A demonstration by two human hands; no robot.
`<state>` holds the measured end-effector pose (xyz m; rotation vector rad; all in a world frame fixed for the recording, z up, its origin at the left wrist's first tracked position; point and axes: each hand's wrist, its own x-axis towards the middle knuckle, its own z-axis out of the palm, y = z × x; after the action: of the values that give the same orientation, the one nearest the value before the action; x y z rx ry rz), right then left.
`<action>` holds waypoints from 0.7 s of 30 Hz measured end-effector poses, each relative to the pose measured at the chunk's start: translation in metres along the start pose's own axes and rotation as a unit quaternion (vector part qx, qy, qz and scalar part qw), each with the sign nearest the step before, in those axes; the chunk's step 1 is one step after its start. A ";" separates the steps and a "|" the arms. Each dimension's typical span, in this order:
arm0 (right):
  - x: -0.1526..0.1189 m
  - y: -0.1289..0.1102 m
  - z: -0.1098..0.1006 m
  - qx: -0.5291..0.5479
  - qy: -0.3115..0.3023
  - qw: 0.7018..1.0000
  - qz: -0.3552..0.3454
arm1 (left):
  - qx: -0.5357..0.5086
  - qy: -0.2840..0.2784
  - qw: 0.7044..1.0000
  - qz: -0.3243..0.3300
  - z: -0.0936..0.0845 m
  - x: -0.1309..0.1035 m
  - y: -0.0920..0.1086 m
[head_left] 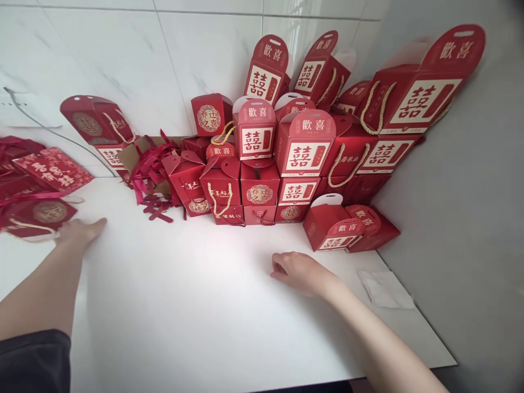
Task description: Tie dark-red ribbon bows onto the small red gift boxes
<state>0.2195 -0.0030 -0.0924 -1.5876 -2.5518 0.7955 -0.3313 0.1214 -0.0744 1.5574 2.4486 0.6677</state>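
At the left, my left hand is low over the white table, its thumb stretched out away from the fingers. The fingers are at the edge of a flattened-looking red gift box with a pale cord handle; they are partly hidden, and whether they touch it I cannot tell. My right hand hovers over or rests on the table right of the middle, fingers curled in loosely, with nothing visible in them. Closest to it is a small red gift box with a rounded flap, tipped beside another red box.
Red gift boxes are stacked along the tiled wall and into the right corner. A cardboard carton holds red ribbons. Further left lies a pile of red packaging. White tissue lies near the right edge.
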 end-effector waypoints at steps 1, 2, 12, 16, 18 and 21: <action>-0.001 -0.001 -0.002 -0.001 0.011 1.000 -0.006 | 0.008 0.030 0.999 -0.037 0.005 -0.001 0.002; -0.002 -0.001 -0.006 -0.001 0.037 0.999 -0.019 | 0.012 0.063 0.996 -0.067 0.011 -0.001 0.005; -0.063 0.066 -0.068 -0.155 0.371 0.916 0.019 | -0.077 0.238 0.945 0.211 0.029 -0.044 0.116; -0.059 0.071 -0.065 -0.151 0.312 0.937 0.037 | -0.136 0.177 0.956 0.192 0.022 -0.056 0.150; -0.053 0.057 -0.060 -0.126 0.310 0.942 -0.023 | -0.155 0.106 0.972 0.139 0.026 -0.051 0.151; -0.046 0.026 -0.050 -0.081 0.305 0.941 -0.125 | -0.179 -0.009 0.980 0.084 0.039 -0.042 0.138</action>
<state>0.2770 -0.0124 -0.0497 -1.2414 -2.3106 0.0441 -0.1853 0.1447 -0.0508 1.6187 2.0500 1.0501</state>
